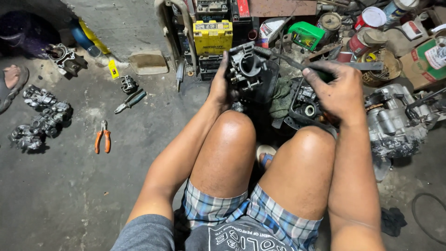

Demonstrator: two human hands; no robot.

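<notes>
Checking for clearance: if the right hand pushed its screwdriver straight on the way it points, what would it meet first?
Probably the carburetor held by the left hand; the right hand's screwdriver tip already sits at it, though depth is unclear.

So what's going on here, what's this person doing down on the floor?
A person sits low on a stained concrete floor, knees up. The left hand holds up a dark metal carburetor, while the right hand grips a green-handled screwdriver whose tip points at it. An engine block lies to the right, orange-handled pliers and more carburetor parts to the left, and a yellow battery stands ahead.
</notes>
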